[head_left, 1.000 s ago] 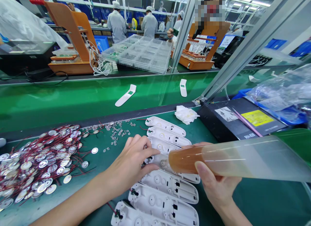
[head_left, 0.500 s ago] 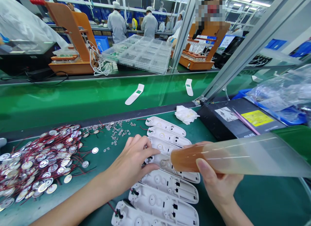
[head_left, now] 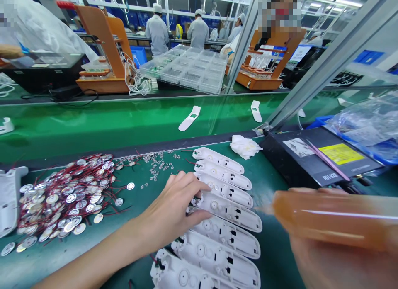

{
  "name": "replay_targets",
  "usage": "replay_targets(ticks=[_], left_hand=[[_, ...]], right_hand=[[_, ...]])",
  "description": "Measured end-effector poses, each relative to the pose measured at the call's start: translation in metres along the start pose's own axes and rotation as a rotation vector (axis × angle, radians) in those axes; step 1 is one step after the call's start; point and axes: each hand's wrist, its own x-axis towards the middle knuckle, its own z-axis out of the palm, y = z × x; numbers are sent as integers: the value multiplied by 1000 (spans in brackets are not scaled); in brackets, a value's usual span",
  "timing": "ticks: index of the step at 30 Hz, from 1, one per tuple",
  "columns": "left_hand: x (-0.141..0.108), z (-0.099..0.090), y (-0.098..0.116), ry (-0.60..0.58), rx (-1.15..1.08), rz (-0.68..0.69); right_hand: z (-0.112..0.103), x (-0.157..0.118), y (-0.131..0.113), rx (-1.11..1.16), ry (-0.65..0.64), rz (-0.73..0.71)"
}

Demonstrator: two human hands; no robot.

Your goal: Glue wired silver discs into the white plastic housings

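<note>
My left hand (head_left: 175, 204) reaches over a row of several white plastic housings, its thumb and forefinger closed around the near end of one white plastic housing (head_left: 228, 209). Small round recesses and black slots show inside the shells. At the right, my right hand (head_left: 323, 260) grips a translucent glue syringe (head_left: 329, 220) with amber contents, its tip pointing left toward the row. The syringe and that hand are smeared by motion. Thin red wires come from some of the housings.
A heap of metal discs with red wires (head_left: 71, 197) lies at the left, small clear parts (head_left: 161, 164) behind. Crumpled tissue (head_left: 245, 146) sits beside a black box (head_left: 323, 156). Beyond, a green belt (head_left: 139, 123) carries white pieces; a metal post (head_left: 323, 61) slants across.
My right hand has drawn the syringe back to the right, away from the housings and closer to the camera. My left hand stays at the same housing. The view has turned slightly left.
</note>
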Motion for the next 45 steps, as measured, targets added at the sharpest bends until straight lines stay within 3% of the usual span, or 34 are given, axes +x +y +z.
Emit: replay_targets(ticks=[5, 11, 21, 39, 45], left_hand=[[-21, -1, 2, -45, 35, 4], [-28, 8, -1, -14, 76, -7], [-28, 10, -2, 7, 86, 4], [-29, 9, -2, -8, 90, 5], [-28, 9, -2, -13, 96, 3]], right_hand=[[-8, -40, 0, 19, -295, 72], [-3, -62, 9, -101, -393, -8], [-6, -57, 17, -247, -413, -132], [0, -54, 14, -225, -462, -127], [4, -56, 10, -247, -358, -37]])
